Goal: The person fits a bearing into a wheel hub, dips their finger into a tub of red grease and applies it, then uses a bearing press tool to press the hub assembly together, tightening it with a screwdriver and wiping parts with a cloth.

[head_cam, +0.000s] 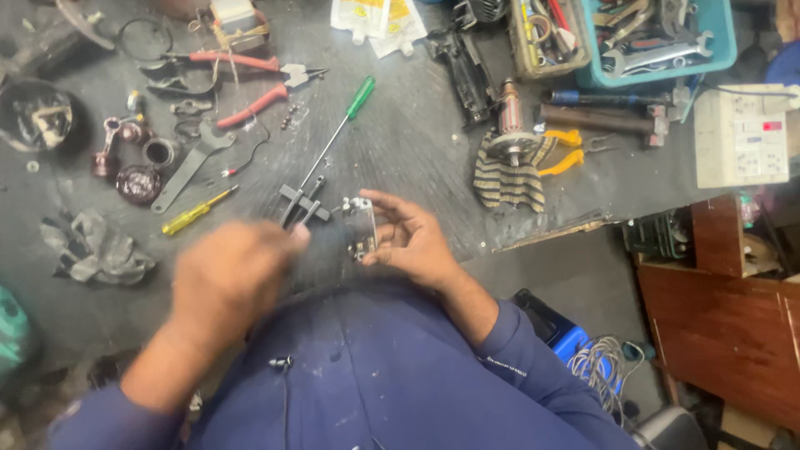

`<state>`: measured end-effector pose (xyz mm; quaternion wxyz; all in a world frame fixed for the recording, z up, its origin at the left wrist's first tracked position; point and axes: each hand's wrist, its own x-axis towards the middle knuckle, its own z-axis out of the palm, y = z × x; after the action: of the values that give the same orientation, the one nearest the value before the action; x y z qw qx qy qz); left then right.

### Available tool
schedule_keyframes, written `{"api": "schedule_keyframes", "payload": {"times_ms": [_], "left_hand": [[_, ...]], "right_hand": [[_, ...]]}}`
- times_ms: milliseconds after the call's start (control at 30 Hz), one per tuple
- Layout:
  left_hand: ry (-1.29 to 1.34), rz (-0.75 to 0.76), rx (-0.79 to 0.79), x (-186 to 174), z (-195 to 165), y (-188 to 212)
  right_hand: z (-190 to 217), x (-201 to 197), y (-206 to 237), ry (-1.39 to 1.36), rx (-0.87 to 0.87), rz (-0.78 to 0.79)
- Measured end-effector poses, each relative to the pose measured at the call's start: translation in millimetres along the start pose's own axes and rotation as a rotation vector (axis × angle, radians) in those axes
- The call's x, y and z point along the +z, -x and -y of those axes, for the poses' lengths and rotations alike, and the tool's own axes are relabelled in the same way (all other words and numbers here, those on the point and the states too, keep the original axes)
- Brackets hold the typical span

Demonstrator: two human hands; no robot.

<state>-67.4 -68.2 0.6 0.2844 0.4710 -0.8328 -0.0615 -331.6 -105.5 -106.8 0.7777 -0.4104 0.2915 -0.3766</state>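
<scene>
Green-handled screwdriver (350, 112), red-handled pliers (250, 83), small yellow screwdriver (193, 214), brown-and-cream striped cloth (504, 177), turquoise tool tray (723, 37), dark grey bench (400, 142), blue sleeve (533, 350).

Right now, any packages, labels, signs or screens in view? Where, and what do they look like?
Two soft pouches: top centre of the bench, white with yellow patches, spouts pointing down.
Small box: top left of centre, pale, tied with string.
Socket board: right edge, cream rectangle carrying a small red label.
No screens or signs. Neither the left hand nor the right hand holds packaging.
</scene>
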Motion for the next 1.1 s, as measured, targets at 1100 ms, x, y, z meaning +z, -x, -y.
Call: {"api": "schedule_keyframes", "payload": {"times_ms": [1100], "left_hand": [[-0.013, -0.091, 0.010, -3.8, 10.9, 0.7]], "right_hand": [[-7.5, 3.1, 6.9, -0.146, -0.074, -0.014]]}}
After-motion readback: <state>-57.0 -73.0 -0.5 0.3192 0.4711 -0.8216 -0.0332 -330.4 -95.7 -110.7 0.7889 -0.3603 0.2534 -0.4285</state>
